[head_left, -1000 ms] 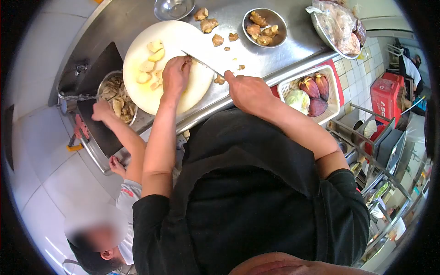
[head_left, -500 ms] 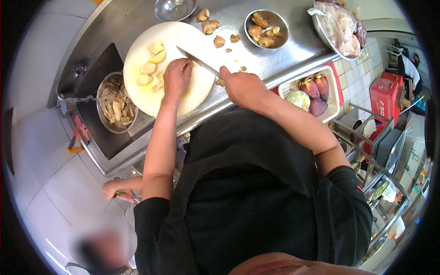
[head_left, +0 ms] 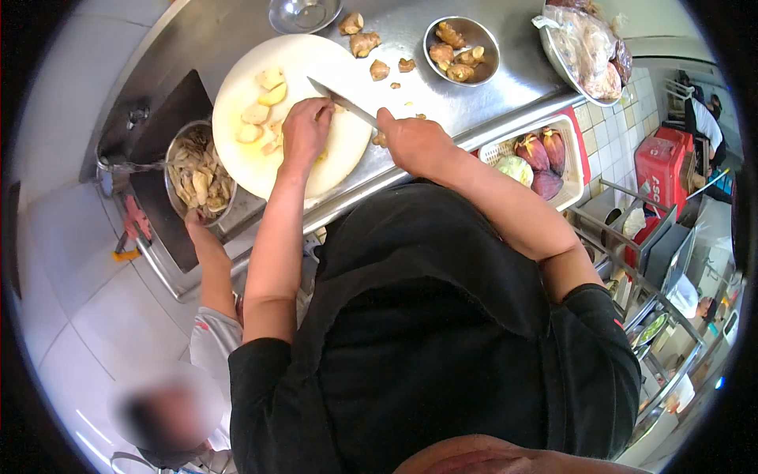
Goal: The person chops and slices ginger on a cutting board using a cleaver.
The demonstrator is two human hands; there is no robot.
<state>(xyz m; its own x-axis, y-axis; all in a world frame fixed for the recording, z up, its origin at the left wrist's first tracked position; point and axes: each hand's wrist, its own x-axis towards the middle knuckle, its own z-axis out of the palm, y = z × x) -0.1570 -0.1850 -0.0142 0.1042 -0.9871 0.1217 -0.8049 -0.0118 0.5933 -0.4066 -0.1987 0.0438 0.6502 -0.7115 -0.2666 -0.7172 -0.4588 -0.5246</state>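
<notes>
The right hand [head_left: 417,144] curls its fingers round a metal knife [head_left: 347,105]. The left hand [head_left: 306,132] bunches its fingers, pinch unclear, beside pale rounded slices [head_left: 250,133] on a circular board [head_left: 300,59]

A knife [head_left: 344,103] extends from the right hand [head_left: 414,144] past the left hand [head_left: 306,136], blocking the gap between them at the edge of the round cutting board [head_left: 304,62]. Bare steel tabletop [head_left: 521,55] leaves a lane between the ginger bowl [head_left: 481,34] and the basin of bagged food [head_left: 555,62].
</notes>
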